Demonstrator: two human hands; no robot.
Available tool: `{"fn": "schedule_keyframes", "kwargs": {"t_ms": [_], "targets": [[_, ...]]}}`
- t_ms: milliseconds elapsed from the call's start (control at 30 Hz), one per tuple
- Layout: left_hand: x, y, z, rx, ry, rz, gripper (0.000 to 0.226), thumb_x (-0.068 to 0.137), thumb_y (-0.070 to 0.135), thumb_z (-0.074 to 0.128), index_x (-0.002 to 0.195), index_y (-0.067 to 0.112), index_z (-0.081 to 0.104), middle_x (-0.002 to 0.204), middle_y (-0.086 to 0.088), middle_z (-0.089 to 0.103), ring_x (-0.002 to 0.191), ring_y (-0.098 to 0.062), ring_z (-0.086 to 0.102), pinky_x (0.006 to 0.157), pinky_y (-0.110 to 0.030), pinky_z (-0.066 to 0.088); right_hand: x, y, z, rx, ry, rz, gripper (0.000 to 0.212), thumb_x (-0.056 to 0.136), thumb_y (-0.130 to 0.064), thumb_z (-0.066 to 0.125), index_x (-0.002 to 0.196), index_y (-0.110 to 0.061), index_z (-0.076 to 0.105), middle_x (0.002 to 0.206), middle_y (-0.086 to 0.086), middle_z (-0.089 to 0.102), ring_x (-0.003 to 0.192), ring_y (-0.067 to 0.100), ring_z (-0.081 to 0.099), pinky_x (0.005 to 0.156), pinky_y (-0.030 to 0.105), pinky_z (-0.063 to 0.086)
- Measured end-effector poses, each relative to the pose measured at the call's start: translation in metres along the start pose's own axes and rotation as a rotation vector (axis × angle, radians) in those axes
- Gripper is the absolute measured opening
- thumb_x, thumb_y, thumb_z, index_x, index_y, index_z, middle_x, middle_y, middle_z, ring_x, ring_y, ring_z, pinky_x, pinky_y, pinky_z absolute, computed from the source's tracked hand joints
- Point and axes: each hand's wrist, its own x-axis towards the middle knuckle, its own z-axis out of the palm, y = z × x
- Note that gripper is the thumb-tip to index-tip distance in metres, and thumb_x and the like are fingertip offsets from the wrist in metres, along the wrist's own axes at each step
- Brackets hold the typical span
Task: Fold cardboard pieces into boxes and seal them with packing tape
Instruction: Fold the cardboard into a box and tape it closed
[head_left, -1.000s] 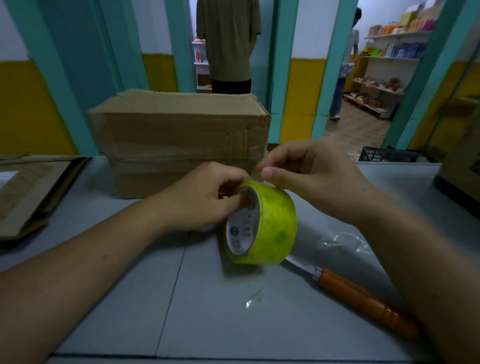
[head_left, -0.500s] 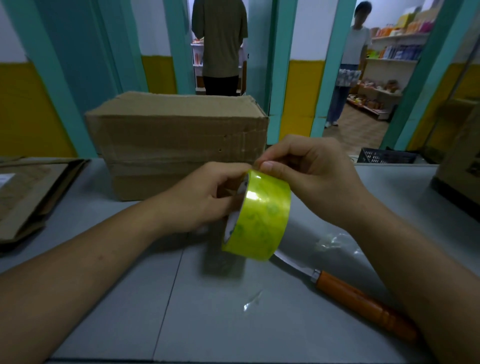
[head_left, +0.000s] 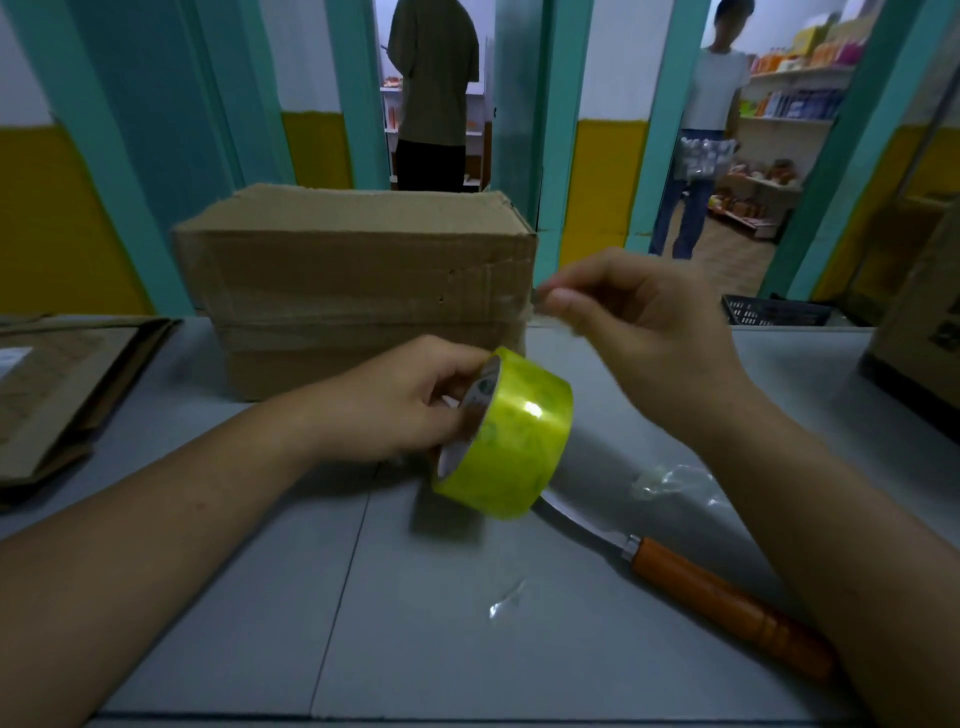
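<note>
The left hand (head_left: 395, 400) grips the yellow-green tape roll (head_left: 514, 441) by its core, over the counter (head_left: 260, 597) and in front of the closed cardboard box (head_left: 353, 270). The right hand (head_left: 639, 332) pinches the clear tape end (head_left: 540, 307) beside the box's corner. The green print on the core is too small to read.

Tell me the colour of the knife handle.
Orange; the knife handle shows best in the head view.

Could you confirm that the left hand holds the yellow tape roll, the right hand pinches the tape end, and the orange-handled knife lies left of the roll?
Not quite: the head view shows the orange-handled knife lying right of the tape roll, not left. The left hand does hold the roll and the right hand pinches the tape end.
</note>
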Motion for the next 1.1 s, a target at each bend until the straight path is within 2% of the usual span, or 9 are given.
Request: {"fn": "schedule_keyframes", "kwargs": {"t_ms": [133, 300, 400, 467, 567, 667, 800, 967, 1100], "targets": [[-0.003, -0.004, -0.006, 0.046, -0.082, -0.185, 0.005, 0.100, 0.010, 0.070, 0.099, 0.006, 0.071, 0.074, -0.006, 0.072, 0.063, -0.016, 0.068, 0.055, -0.033, 0.054, 0.006, -0.005, -0.023, -0.021, 0.154, 0.045, 0.013, 0.097, -0.012, 0.069, 0.107, -0.018, 0.073, 0.096, -0.013, 0.072, 0.088, 0.001, 0.070, 0.079, 0.017, 0.056], [-0.008, -0.007, -0.020, 0.086, -0.300, -0.329, 0.025, 0.094, 0.021, 0.076, 0.086, -0.002, 0.068, 0.064, -0.014, 0.053, 0.056, -0.021, 0.043, 0.052, -0.035, 0.036, 0.007, -0.009, -0.042, -0.026, 0.258, 0.083, 0.014, 0.098, -0.017, 0.068, 0.111, -0.016, 0.072, 0.094, -0.012, 0.071, 0.083, 0.000, 0.068, 0.077, 0.017, 0.055], [-0.010, -0.006, -0.024, 0.171, -0.326, -0.293, 0.027, 0.087, 0.028, 0.083, 0.103, 0.008, 0.074, 0.087, -0.016, 0.072, 0.073, -0.028, 0.064, 0.067, -0.053, 0.054, 0.007, -0.012, -0.039, -0.031, 0.217, 0.094, 0.013, 0.098, -0.017, 0.068, 0.110, -0.019, 0.072, 0.093, -0.013, 0.070, 0.083, -0.002, 0.067, 0.076, 0.016, 0.054], [-0.008, -0.005, -0.020, 0.153, -0.266, -0.220, 0.057, 0.083, 0.015, 0.089, 0.134, 0.023, 0.064, 0.120, -0.002, 0.072, 0.110, -0.025, 0.071, 0.091, -0.052, 0.058, 0.008, -0.013, -0.035, -0.034, 0.200, 0.086, 0.012, 0.098, -0.016, 0.068, 0.109, -0.019, 0.072, 0.092, -0.013, 0.070, 0.081, -0.004, 0.066, 0.075, 0.014, 0.053], [-0.008, 0.000, -0.016, 0.085, -0.144, -0.074, 0.099, 0.078, -0.005, 0.089, 0.154, 0.037, 0.042, 0.139, 0.006, 0.059, 0.130, -0.022, 0.061, 0.098, -0.048, 0.057, 0.013, -0.016, -0.034, -0.026, 0.191, 0.106, 0.011, 0.099, -0.016, 0.067, 0.108, -0.018, 0.072, 0.093, -0.011, 0.071, 0.082, -0.003, 0.067, 0.074, 0.015, 0.054], [-0.004, 0.005, -0.007, 0.122, -0.075, 0.026, 0.062, 0.088, 0.005, 0.083, 0.141, 0.025, 0.059, 0.132, 0.002, 0.066, 0.126, -0.020, 0.064, 0.100, -0.037, 0.055, 0.026, -0.028, -0.035, -0.076, 0.113, 0.133, 0.009, 0.098, -0.017, 0.067, 0.105, -0.022, 0.072, 0.092, -0.012, 0.070, 0.084, -0.002, 0.068, 0.076, 0.016, 0.056], [-0.006, 0.011, 0.006, 0.091, 0.099, 0.072, 0.010, 0.098, 0.004, 0.070, 0.107, 0.005, 0.072, 0.099, -0.005, 0.075, 0.097, -0.009, 0.070, 0.083, -0.026, 0.054, 0.048, -0.051, -0.032, -0.151, -0.054, 0.153, 0.006, 0.097, -0.019, 0.069, 0.099, -0.024, 0.073, 0.086, -0.012, 0.071, 0.080, 0.001, 0.068, 0.070, 0.010, 0.053], [-0.006, 0.018, 0.014, 0.040, 0.136, 0.038, 0.028, 0.089, -0.001, 0.080, 0.084, 0.023, 0.067, 0.076, 0.012, 0.068, 0.075, 0.005, 0.061, 0.067, -0.017, 0.048, 0.065, -0.055, -0.030, -0.219, -0.100, 0.144, 0.008, 0.099, -0.019, 0.067, 0.100, -0.024, 0.073, 0.086, -0.013, 0.070, 0.077, -0.005, 0.066, 0.069, 0.008, 0.051], [-0.012, 0.013, 0.022, -0.030, -0.011, -0.070, 0.020, 0.091, 0.021, 0.083, 0.106, 0.010, 0.075, 0.089, -0.009, 0.077, 0.080, -0.020, 0.074, 0.063, -0.039, 0.060, 0.086, -0.051, -0.048, -0.236, 0.004, 0.159, 0.009, 0.100, -0.022, 0.065, 0.106, -0.022, 0.072, 0.088, -0.012, 0.069, 0.068, -0.011, 0.062, 0.066, 0.008, 0.049]]}}
